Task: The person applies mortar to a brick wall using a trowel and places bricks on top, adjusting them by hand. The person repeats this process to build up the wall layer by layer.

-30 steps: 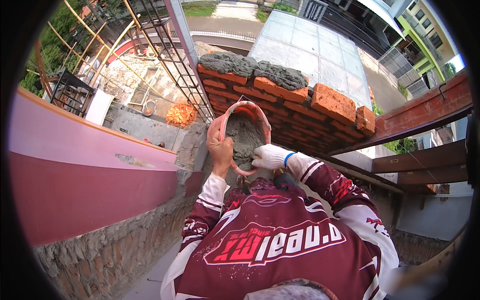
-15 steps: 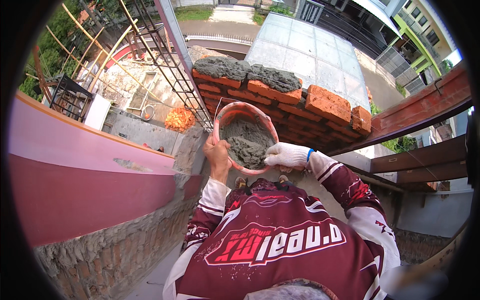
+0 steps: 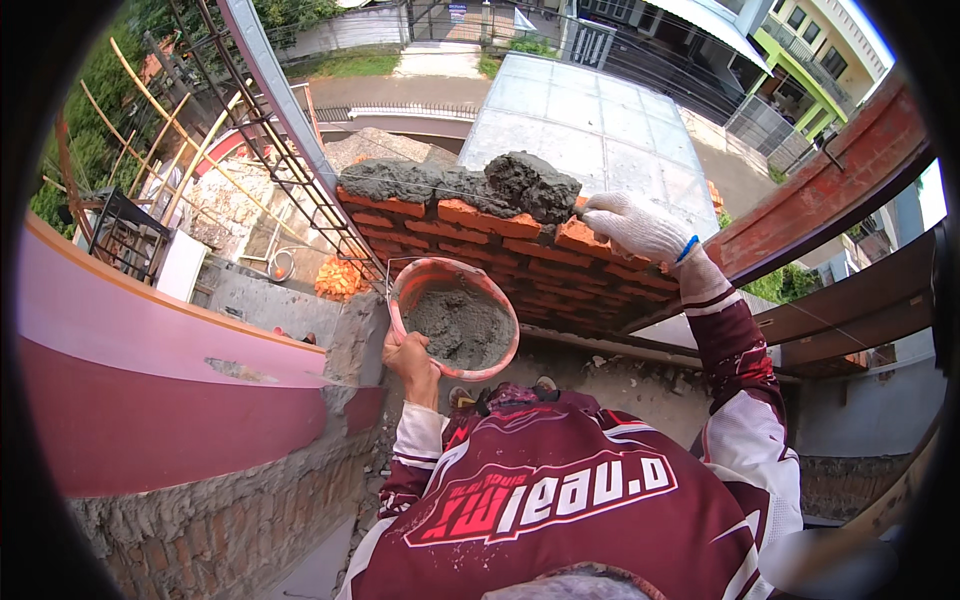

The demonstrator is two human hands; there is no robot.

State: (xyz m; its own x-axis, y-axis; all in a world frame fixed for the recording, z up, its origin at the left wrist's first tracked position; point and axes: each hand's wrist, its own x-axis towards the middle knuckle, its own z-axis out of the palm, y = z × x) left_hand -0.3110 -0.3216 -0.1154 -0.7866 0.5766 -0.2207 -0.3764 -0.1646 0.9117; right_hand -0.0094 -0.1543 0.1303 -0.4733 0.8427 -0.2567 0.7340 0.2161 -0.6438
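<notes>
My left hand [image 3: 410,362], bare, is closed on the left rim of a pink bucket [image 3: 397,311] of wet grey mortar [image 3: 460,335], held in front of the wall. My right hand [image 3: 635,230], in a white knit glove, is up at the top of the brick wall [image 3: 478,222], fingers curled beside a fresh lump of mortar [image 3: 530,185]. What is in those fingers, if anything, is hidden. A strip of mortar [image 3: 388,180] covers the bricks to the left of that lump, with a string running across it.
A rebar column [image 3: 280,160] and bamboo poles [image 3: 165,120] stand left, over a lower yard with a brick pile [image 3: 342,278]. A pink wall edge [image 3: 170,340] is at my left, a reddish beam [image 3: 820,190] at my right. A flat canopy [image 3: 565,120] lies beyond the wall.
My right hand has gone from inside the bucket up to the wall top, where the right mortar lump is now bulkier. The bucket, in my left hand, sits further left and lower in view.
</notes>
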